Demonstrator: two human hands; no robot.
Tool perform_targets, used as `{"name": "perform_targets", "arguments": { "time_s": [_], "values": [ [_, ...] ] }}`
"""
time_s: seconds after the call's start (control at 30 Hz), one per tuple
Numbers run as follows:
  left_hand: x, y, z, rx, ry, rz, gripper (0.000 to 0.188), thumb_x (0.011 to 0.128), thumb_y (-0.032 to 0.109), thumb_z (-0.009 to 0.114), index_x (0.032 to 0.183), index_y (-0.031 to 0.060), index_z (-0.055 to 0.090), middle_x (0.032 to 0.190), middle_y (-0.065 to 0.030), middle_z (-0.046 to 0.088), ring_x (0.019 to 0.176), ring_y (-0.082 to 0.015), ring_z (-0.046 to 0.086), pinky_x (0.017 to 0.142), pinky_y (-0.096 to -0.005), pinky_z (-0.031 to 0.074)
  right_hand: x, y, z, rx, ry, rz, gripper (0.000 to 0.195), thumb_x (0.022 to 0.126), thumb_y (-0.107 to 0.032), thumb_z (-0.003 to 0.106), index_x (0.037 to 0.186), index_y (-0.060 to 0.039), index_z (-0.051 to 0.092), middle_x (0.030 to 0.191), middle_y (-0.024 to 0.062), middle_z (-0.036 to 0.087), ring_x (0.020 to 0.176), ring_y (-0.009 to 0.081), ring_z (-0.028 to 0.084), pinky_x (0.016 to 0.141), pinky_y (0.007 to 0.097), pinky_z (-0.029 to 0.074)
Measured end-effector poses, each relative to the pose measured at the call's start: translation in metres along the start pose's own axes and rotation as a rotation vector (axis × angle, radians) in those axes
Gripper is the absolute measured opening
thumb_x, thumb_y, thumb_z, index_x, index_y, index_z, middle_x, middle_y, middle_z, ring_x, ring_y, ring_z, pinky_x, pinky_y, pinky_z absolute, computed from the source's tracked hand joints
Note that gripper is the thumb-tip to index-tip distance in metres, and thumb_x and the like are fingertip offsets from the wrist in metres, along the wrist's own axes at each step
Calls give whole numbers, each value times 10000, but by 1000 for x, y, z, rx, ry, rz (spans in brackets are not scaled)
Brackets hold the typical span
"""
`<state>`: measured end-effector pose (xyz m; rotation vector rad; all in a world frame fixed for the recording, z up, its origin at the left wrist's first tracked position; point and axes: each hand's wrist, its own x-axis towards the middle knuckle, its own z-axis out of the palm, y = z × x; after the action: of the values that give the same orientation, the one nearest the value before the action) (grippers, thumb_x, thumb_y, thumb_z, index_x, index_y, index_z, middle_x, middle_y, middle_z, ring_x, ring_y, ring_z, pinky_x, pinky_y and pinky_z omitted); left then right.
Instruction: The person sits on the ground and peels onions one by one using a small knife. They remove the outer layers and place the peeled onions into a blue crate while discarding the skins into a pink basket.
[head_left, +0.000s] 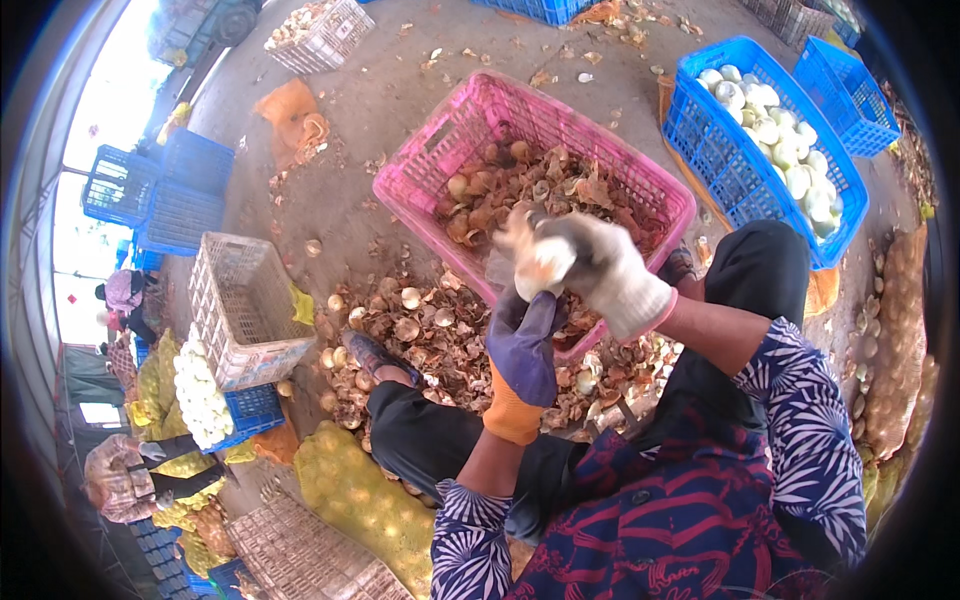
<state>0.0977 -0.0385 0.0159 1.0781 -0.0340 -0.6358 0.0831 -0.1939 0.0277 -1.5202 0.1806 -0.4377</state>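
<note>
A partly peeled onion (544, 268) is held above the near rim of a pink plastic crate (420, 161). My left hand (523, 356), in a purple-coated orange glove, grips it from below, thumb against its side. My right hand (611, 266), in a whitish glove with dark patches, is bent over the onion's top and blurred. Whether its fingers hold a peel or a tool cannot be made out. A pale, blurred patch shows just left of the onion. Inside the crate lie brown onion skins (555, 180) and several unpeeled onions (459, 186).
A blue crate (697, 124) of peeled onions stands at right. Skins and loose onions (420, 322) cover the floor around my feet. At left are a whitish crate (251, 292) and a yellow mesh sack (360, 495) of onions. Another person (120, 476) bends at far left.
</note>
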Motion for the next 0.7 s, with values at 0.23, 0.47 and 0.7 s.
{"name": "perform_targets", "arguments": {
  "time_s": [0.23,0.47,0.7],
  "values": [
    [2,10,-7,106,-18,-11,390,946,107,635,1307,-26,569,1164,-64,663,1023,-138,631,902,-283,497,0,-2,8,290,-83,314,398,823,-33,791,1196,-9,652,1082,99,710,961,224,685,853,388,572],
    [-1,18,-4,32,-82,4,476,835,47,650,1296,-48,578,1127,-95,668,994,-190,655,944,-319,520,42,-30,-34,-901,-13,159,390,906,-152,709,1245,17,616,1023,225,714,966,369,701,829,402,536],
    [1,24,-4,531,-80,204,603,793,3,712,1365,-56,531,1276,-119,608,1178,-188,593,1008,-347,492,10,-39,-52,-598,-354,-28,477,880,-263,737,1289,-53,608,1128,217,662,1008,381,671,811,466,545]
  ]
}}
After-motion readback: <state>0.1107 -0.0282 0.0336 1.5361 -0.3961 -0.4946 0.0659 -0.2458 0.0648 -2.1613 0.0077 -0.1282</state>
